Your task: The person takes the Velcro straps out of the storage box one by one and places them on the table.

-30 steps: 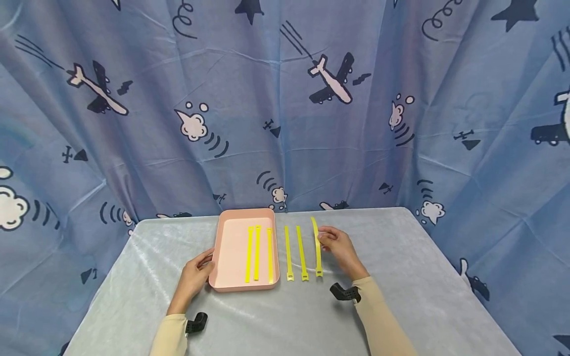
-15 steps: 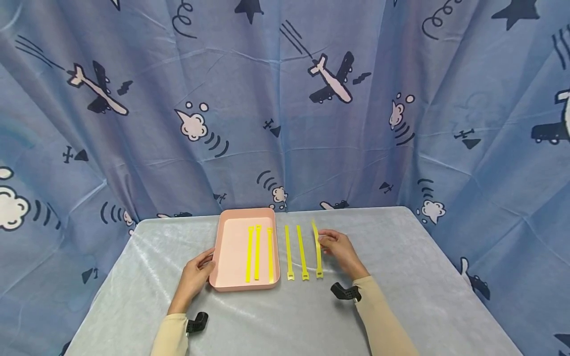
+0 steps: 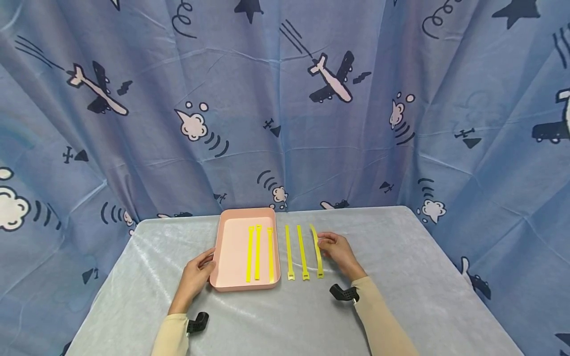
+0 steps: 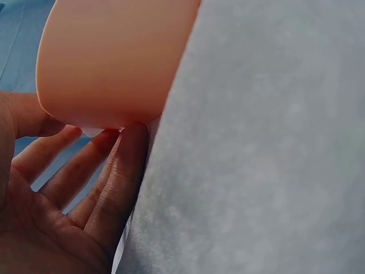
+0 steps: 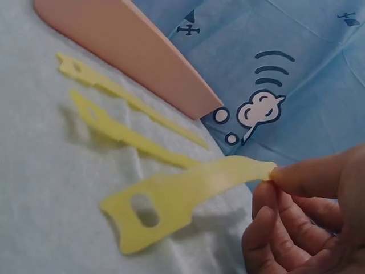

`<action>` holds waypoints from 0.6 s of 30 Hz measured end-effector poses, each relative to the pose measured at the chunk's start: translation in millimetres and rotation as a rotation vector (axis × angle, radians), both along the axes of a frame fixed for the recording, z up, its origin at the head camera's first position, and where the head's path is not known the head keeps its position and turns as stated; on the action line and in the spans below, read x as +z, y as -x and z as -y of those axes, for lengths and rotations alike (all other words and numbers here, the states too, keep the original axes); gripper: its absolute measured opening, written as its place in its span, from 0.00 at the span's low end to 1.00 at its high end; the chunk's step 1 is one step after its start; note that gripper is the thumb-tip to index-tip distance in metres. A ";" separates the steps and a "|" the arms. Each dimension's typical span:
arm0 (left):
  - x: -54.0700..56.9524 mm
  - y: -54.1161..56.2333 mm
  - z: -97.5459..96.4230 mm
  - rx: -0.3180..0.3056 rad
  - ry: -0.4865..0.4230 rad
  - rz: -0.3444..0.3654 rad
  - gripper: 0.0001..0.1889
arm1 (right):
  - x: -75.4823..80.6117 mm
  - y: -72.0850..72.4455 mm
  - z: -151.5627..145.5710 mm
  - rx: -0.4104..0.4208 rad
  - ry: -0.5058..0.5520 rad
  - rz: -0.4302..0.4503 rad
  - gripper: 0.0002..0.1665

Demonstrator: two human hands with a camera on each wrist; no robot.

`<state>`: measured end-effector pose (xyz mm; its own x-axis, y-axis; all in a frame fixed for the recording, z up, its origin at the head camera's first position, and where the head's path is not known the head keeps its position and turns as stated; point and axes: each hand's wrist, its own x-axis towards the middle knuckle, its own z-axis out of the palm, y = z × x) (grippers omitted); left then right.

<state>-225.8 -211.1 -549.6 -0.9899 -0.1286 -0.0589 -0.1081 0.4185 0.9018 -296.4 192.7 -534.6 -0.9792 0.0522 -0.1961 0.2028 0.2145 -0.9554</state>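
Note:
My left hand (image 3: 191, 281) holds the left edge of a pink rectangular tray (image 3: 229, 257). In the left wrist view, its thumb lies against the tray's side and its fingertips (image 4: 134, 137) reach under the bottom. Inside the tray lie three yellow cable ties (image 3: 257, 254), side by side. My right hand (image 3: 338, 251) pinches another yellow cable tie (image 5: 171, 200) between thumb and finger near its narrow end. This strap bends slightly, its slotted head towards me. Two more cable ties (image 3: 289, 254) lie on the table between the tray and my right hand.
A grey cloth covers the table (image 3: 267, 326). Behind it hangs a blue curtain (image 3: 249, 163) printed with aeroplanes and clouds, close to the table's back edge. Black wrist cameras (image 3: 343, 292) sit on both wrists.
The far end of the held cable tie has come down and nearer, leaning a little left. My right hand has shifted only slightly; the left hand and tray stay nearly still.

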 end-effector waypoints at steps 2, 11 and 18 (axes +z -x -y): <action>0.0 -0.2 0.2 0.001 0.004 0.000 0.24 | -1.2 -0.2 0.5 -0.010 -0.018 0.005 0.18; 1.5 0.2 -0.8 0.007 -0.003 0.008 0.24 | -10.4 2.3 -1.3 -0.047 -0.068 0.013 0.17; 2.7 -0.1 -1.4 0.005 0.001 0.012 0.24 | -14.8 2.8 -1.7 -0.047 -0.080 -0.002 0.16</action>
